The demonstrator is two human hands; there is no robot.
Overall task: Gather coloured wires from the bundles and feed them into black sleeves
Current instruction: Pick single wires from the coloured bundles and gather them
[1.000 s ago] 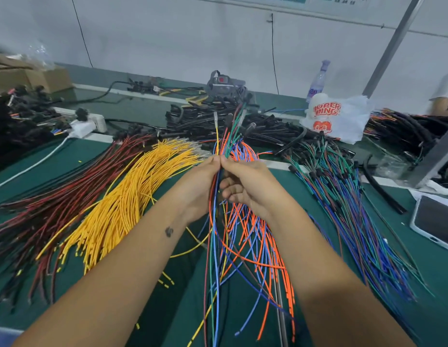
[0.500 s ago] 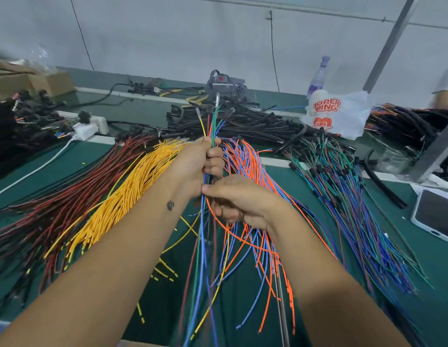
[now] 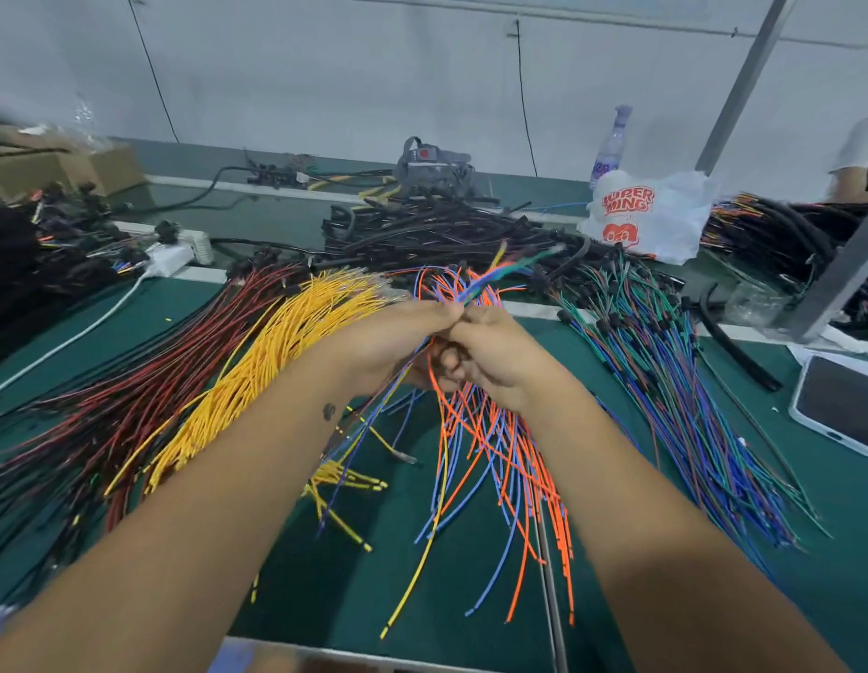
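My left hand (image 3: 398,332) and my right hand (image 3: 490,352) meet over the green table, both gripping one small group of coloured wires (image 3: 500,274) whose blurred tips point up and to the right. The wires' tails hang down below my hands. Under them lies the orange and blue bundle (image 3: 509,459). The yellow bundle (image 3: 257,361) and the red bundle (image 3: 131,410) fan out to the left. A pile of black sleeves (image 3: 422,230) lies behind my hands.
A blue and green wire bundle (image 3: 665,381) lies on the right. A phone (image 3: 840,400) sits at the right edge. A white plastic bag (image 3: 650,211) and a bottle (image 3: 611,143) stand at the back. A power strip (image 3: 179,255) lies at the left, a cardboard box (image 3: 82,172) behind it.
My hands have come together at one height; before, the left was above the right. The held wires have tilted from upright to pointing right.
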